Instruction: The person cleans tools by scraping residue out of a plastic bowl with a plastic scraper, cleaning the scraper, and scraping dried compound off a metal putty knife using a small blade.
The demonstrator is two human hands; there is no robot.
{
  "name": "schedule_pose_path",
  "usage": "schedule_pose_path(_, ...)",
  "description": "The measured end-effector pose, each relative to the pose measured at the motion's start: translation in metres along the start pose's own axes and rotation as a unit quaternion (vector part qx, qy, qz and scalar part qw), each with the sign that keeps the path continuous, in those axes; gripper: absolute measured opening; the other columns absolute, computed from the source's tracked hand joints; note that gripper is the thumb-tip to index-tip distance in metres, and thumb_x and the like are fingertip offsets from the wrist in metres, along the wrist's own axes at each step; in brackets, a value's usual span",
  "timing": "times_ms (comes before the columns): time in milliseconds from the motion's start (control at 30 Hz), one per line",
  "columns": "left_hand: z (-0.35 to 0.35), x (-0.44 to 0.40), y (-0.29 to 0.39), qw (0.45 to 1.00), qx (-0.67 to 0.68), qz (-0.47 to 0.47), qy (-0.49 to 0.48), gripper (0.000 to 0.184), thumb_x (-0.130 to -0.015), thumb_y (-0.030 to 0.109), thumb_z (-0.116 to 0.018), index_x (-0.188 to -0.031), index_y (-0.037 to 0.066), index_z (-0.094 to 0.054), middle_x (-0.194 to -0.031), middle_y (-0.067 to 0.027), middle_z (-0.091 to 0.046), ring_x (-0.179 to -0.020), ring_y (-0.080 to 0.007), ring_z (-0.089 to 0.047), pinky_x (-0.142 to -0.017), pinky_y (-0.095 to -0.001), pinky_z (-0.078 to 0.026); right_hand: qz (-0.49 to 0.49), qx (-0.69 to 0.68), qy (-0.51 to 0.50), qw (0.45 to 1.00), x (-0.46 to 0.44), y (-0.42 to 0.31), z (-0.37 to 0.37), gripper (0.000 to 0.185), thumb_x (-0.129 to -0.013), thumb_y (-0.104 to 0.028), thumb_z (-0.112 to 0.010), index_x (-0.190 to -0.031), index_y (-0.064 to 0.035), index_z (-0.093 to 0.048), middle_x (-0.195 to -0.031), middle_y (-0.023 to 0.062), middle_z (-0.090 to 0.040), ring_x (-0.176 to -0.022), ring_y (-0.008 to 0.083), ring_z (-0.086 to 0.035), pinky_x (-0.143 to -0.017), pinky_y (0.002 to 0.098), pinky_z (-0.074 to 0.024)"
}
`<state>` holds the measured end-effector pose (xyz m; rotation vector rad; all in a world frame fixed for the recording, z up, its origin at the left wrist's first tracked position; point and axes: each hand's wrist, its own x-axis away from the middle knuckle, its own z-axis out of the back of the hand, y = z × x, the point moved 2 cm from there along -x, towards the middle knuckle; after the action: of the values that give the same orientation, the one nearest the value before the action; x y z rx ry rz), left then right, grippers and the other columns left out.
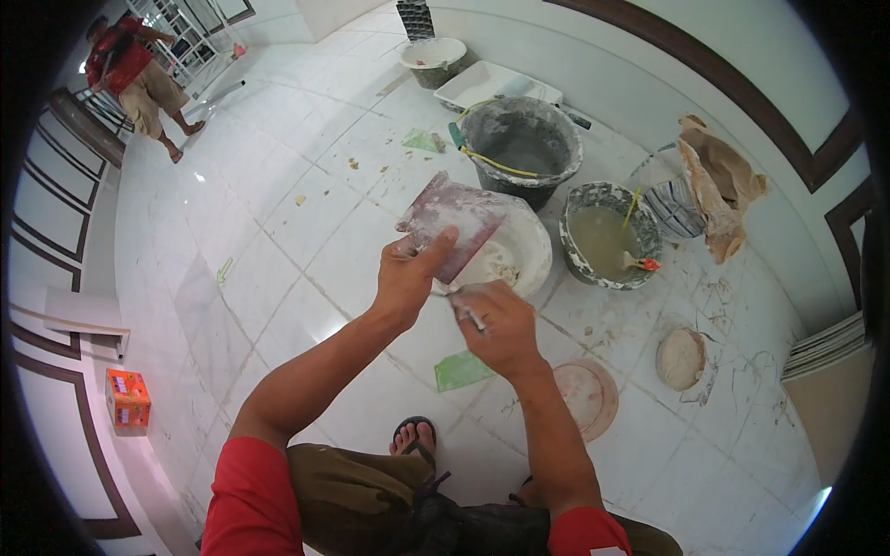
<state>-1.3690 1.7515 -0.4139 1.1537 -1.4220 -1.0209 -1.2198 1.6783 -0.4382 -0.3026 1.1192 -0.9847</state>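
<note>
My left hand (406,283) grips a flat maroon sheet (450,222) smeared with white paste, thumb on its upper face. The sheet is tilted over a round white basin (536,255), which has pale paste and lumps inside. Close by on the right, my right hand (501,324) is closed, somewhat blurred, at the basin's near rim. A small whitish piece shows at its fingers; I cannot make out what it is. On the floor below lies a green sheet (464,371).
Behind the basin stand a dark bucket (567,167) with a yellow handle and a tub (577,255) of cloudy water holding a brush. A torn paper bag (723,185), round lid (593,398) and small bowl (681,360) lie right. Another person (139,79) stands far left.
</note>
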Motion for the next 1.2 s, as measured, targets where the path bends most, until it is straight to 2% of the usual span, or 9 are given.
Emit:
schedule_pose_path(133, -0.002, 0.000, 0.006, 1.000, 0.006, -0.012, -0.011, 0.029, -0.096, 0.025, -0.077, -0.105, -0.002, -0.074, -0.095, -0.0039, -0.074, -0.083, -0.0084, -0.064, -0.075, -0.0264, -0.050, -0.013, -0.055, -0.021, 0.998, 0.004, 0.009, 0.007, 0.024, -0.079, 0.003, -0.077, -0.101, -0.0071, -0.076, -0.096, 0.0094, -0.075, -0.084, 0.0233, -0.071, -0.072, 0.0330, -0.0561)
schedule_pose_path(200, -0.001, 0.001, 0.006, 1.000, 0.022, -0.013, -0.013, 0.029, -0.096, 0.025, -0.077, -0.105, -0.002, -0.074, -0.095, -0.0040, -0.074, -0.083, -0.0086, -0.064, -0.076, -0.0266, -0.050, -0.123, -0.119, 0.031, 0.985, 0.001, 0.021, 0.023, 0.018, -0.085, 0.000, -0.077, -0.101, -0.0056, -0.076, -0.096, 0.0066, -0.075, -0.082, 0.0159, -0.070, -0.069, 0.0292, -0.0545)
schedule_pose_path(233, 0.002, -0.001, 0.003, 1.000, 0.017, -0.006, -0.016, 0.028, -0.095, 0.024, -0.077, -0.106, -0.002, -0.074, -0.096, -0.0042, -0.074, -0.084, -0.0090, -0.065, -0.076, -0.0265, -0.051, -0.124, -0.113, 0.034, 0.985, -0.002, 0.025, 0.027, 0.018, -0.085, 0.000, -0.077, -0.101, -0.0056, -0.076, -0.096, 0.0066, -0.075, -0.082, 0.0159, -0.070, -0.069, 0.0292, -0.0545)
schedule_pose_path(300, 0.004, -0.001, 0.001, 1.000, 0.013, 0.002, -0.024, 0.028, -0.095, 0.024, -0.077, -0.106, -0.002, -0.074, -0.096, -0.0044, -0.074, -0.084, -0.0094, -0.065, -0.077, -0.0264, -0.051, -0.194, -0.129, 0.167, 0.958, -0.004, 0.034, 0.038, 0.013, -0.087, -0.002, -0.076, -0.100, -0.0041, -0.075, -0.096, 0.0076, -0.075, -0.079, 0.0143, -0.069, -0.065, 0.0273, -0.0544)
schedule_pose_path(433, 0.004, 0.000, -0.001, 0.998, -0.017, 0.032, -0.045, 0.028, -0.095, 0.024, -0.077, -0.106, -0.002, -0.074, -0.096, -0.0048, -0.074, -0.084, -0.0093, -0.066, -0.075, -0.0265, -0.051, -0.227, -0.123, 0.200, 0.945, -0.006, 0.039, 0.051, 0.012, -0.089, -0.003, -0.075, -0.101, -0.0027, -0.076, -0.097, 0.0075, -0.075, -0.081, 0.0118, -0.068, -0.066, 0.0263, -0.0532)
schedule_pose_path(700, 0.002, 0.002, -0.003, 0.996, -0.042, 0.021, -0.075, 0.028, -0.095, 0.024, -0.077, -0.106, -0.002, -0.074, -0.095, -0.0056, -0.074, -0.080, -0.0088, -0.066, -0.070, -0.0264, -0.052, -0.200, -0.096, 0.179, 0.958, -0.005, 0.045, 0.050, 0.017, -0.087, -0.005, -0.077, -0.103, -0.0029, -0.076, -0.099, 0.0108, -0.075, -0.079, 0.0161, -0.069, -0.069, 0.0287, -0.0538)
schedule_pose_path(767, 0.004, 0.002, -0.003, 0.993, -0.083, 0.031, -0.083, 0.028, -0.096, 0.022, -0.076, -0.110, -0.003, -0.073, -0.099, -0.0075, -0.075, -0.085, -0.0122, -0.069, -0.076, -0.0293, -0.056, -0.195, -0.090, 0.178, 0.960, -0.006, 0.045, 0.049, 0.016, -0.087, -0.005, -0.077, -0.102, -0.0028, -0.076, -0.098, 0.0112, -0.075, -0.080, 0.0169, -0.069, -0.068, 0.0288, -0.0537)
schedule_pose_path(1100, 0.004, 0.000, -0.007, 0.994, -0.076, 0.017, -0.072, 0.026, -0.096, 0.020, -0.076, -0.109, -0.002, -0.073, -0.099, -0.0074, -0.075, -0.086, -0.0122, -0.070, -0.077, -0.0282, -0.056, -0.162, -0.036, 0.160, 0.973, -0.002, 0.043, 0.048, 0.013, -0.084, -0.005, -0.078, -0.096, -0.0020, -0.073, -0.095, 0.0132, -0.073, -0.080, 0.0275, -0.070, -0.072, 0.0353, -0.0544)
schedule_pose_path(1200, -0.002, 0.002, -0.002, 0.998, -0.043, 0.002, -0.054, 0.027, -0.096, 0.022, -0.076, -0.105, -0.003, -0.075, -0.093, -0.0056, -0.075, -0.080, -0.0088, -0.067, -0.068, -0.0248, -0.052, -0.167, -0.036, 0.158, 0.973, -0.001, 0.040, 0.047, 0.014, -0.084, -0.005, -0.078, -0.097, -0.0022, -0.072, -0.096, 0.0142, -0.073, -0.082, 0.0302, -0.070, -0.073, 0.0370, -0.0547)
